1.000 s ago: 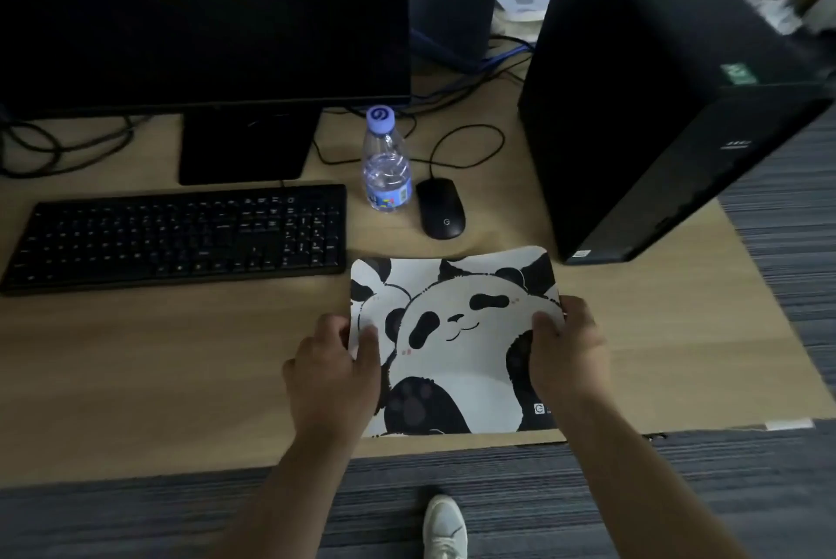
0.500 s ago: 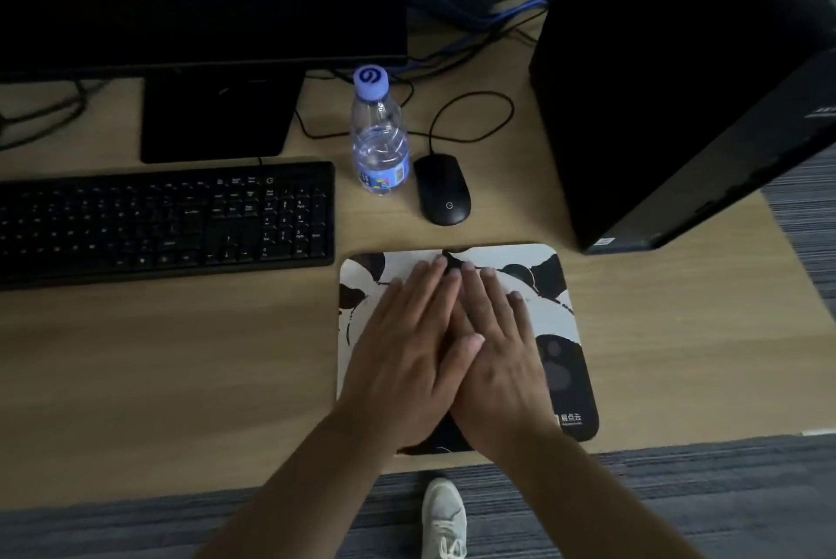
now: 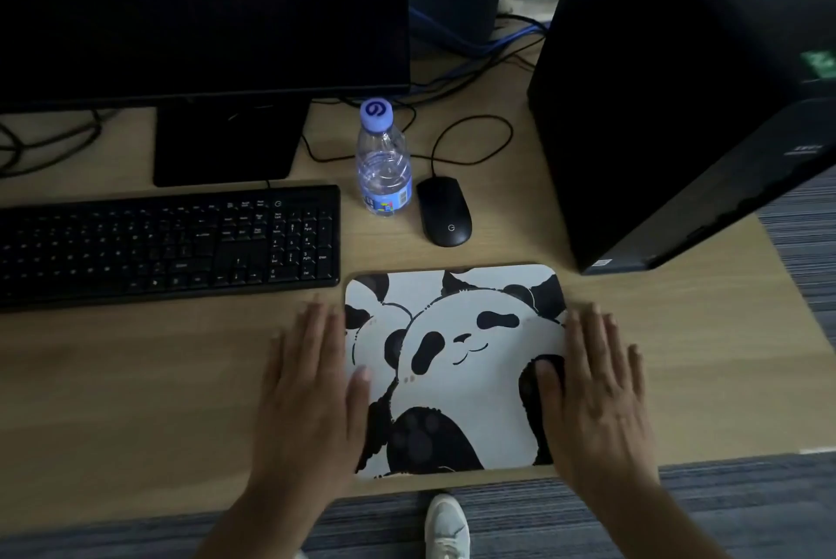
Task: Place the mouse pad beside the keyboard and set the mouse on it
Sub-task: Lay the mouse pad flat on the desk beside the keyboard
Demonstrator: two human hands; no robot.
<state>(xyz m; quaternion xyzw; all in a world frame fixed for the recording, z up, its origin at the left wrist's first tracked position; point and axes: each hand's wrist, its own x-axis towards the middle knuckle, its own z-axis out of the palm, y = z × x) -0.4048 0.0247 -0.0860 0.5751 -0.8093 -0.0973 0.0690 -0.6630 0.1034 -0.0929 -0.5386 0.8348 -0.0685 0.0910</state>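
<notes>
A panda-print mouse pad [image 3: 457,359] lies flat on the wooden desk [image 3: 135,377], just right of and slightly nearer than the black keyboard [image 3: 167,242]. My left hand [image 3: 312,382] rests flat over the pad's left edge, fingers spread. Over the pad's right edge lies my right hand [image 3: 592,386], also flat and holding nothing. A black wired mouse [image 3: 444,211] sits on the bare desk beyond the pad, apart from both hands.
A clear water bottle [image 3: 383,160] with a purple cap stands between keyboard and mouse. A dark monitor [image 3: 203,11] stands behind the keyboard, and a black computer tower [image 3: 678,83] at the right. Cables [image 3: 470,61] trail behind. A white shoe [image 3: 447,527] shows below the desk edge.
The hands gripped the pad's sides and laid it flat, then pressed together at its middle. Now they have slid apart to its left and right edges.
</notes>
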